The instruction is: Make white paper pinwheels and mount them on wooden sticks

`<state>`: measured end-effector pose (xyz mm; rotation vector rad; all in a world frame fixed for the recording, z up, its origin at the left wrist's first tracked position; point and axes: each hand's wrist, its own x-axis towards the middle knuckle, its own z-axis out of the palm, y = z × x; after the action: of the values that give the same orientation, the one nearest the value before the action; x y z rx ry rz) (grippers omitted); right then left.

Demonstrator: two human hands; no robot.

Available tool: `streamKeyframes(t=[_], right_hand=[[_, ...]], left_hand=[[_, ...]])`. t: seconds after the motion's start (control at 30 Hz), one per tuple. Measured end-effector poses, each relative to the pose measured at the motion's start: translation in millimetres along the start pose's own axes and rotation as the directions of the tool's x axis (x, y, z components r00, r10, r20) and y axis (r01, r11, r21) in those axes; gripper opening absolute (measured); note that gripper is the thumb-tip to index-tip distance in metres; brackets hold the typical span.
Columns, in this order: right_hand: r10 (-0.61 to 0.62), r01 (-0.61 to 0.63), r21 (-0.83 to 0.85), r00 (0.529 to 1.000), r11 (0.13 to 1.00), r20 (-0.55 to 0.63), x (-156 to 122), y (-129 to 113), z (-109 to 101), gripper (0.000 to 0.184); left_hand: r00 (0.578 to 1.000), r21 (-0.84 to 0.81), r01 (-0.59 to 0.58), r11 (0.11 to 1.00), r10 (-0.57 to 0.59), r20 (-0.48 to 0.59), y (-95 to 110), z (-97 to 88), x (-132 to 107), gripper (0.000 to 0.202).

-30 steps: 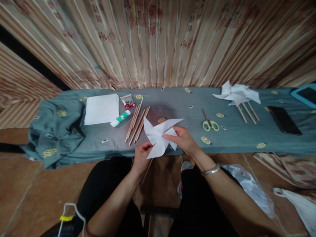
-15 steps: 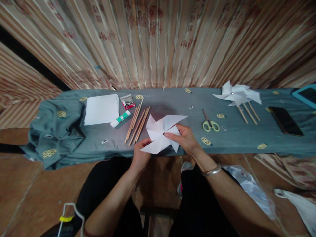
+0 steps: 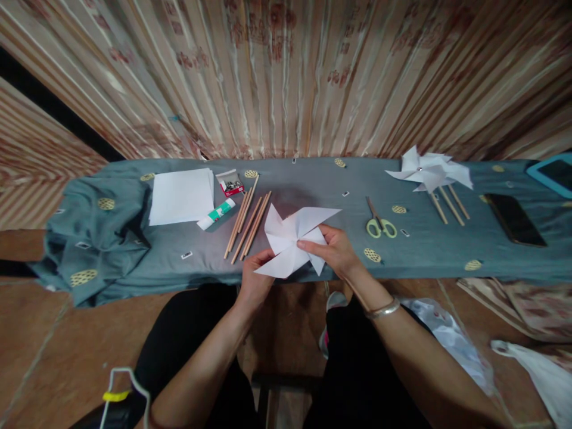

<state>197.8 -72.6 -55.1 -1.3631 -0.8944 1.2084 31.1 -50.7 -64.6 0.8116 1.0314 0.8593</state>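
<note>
Between my hands is a white paper pinwheel [image 3: 290,235], held just above the near edge of the cloth-covered table. My left hand [image 3: 257,277] grips it from below at the lower left, its fingers partly hidden behind the paper. My right hand [image 3: 337,253] pinches it from the right, the thumb pressed at the centre and the other fingers behind a blade. Left of the pinwheel lie several wooden sticks [image 3: 245,223]. Green-handled scissors [image 3: 379,223] rest to the right of it.
On the grey-green cloth [image 3: 313,179] are a stack of white paper [image 3: 181,196], a glue stick [image 3: 216,214] and a small red box of metal pins [image 3: 230,183]. Finished pinwheels on sticks [image 3: 431,170], a black phone [image 3: 513,219] and a blue-edged device [image 3: 552,173] lie at the right. A curtain [image 3: 286,77] hangs behind.
Both hands keep their hold on the pinwheel, almost unmoved. The view has shifted very slightly.
</note>
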Motion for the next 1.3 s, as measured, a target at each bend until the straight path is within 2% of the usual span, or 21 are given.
streamKeyframes(t=[0.3, 0.5, 0.7, 0.87, 0.97, 1.1, 1.23, 1.3], right_hand=[[0.064, -0.062, 0.062, 0.998, 0.996, -0.025, 2.6, -0.7, 1.4, 0.036], [0.057, -0.054, 0.066, 0.998, 0.996, -0.041, 4.8, 1.8, -2.5, 0.036], [0.074, -0.072, 0.033, 0.996, 0.997, -0.050, 4.6, 2.0, -2.9, 0.040], [0.151, -0.151, -0.012, 0.988, 0.988, -0.019, 3.4, 3.1, -2.0, 0.040], [0.182, -0.181, -0.107, 0.983, 0.978, 0.002, 2.6, 4.2, -3.7, 0.039], [0.143, -0.127, -0.315, 0.989, 0.941, 0.031, 0.1, 3.0, -6.0, 0.031], [0.073, -0.045, -0.602, 0.997, 0.797, 0.023, -2.6, -2.4, -5.3, 0.018], [0.054, -0.022, -0.690, 0.998, 0.723, 0.025, -3.1, -4.8, -5.0, 0.014]], left_hand=[[0.998, -0.101, 0.057, 0.993, -0.056, 0.015, -1.5, 4.7, -4.7, 0.031], [0.990, -0.172, 0.140, 0.975, -0.141, 0.006, -8.2, 2.5, -10.3, 0.027], [0.977, -0.156, 0.208, 0.966, -0.198, 0.077, -5.7, 4.6, -21.4, 0.015], [0.955, -0.303, 0.291, 0.908, -0.294, 0.038, -15.7, 6.7, -27.4, 0.024], [0.928, -0.381, 0.349, 0.856, -0.372, 0.015, -22.9, 8.7, -30.9, 0.030], [0.892, -0.425, 0.420, 0.802, -0.451, 0.030, -28.9, 8.8, -34.9, 0.028], [0.870, -0.421, 0.459, 0.783, -0.493, 0.031, -32.6, 7.4, -37.5, 0.025], [0.871, -0.395, 0.458, 0.796, -0.490, 0.021, -33.7, 7.3, -37.8, 0.021]])
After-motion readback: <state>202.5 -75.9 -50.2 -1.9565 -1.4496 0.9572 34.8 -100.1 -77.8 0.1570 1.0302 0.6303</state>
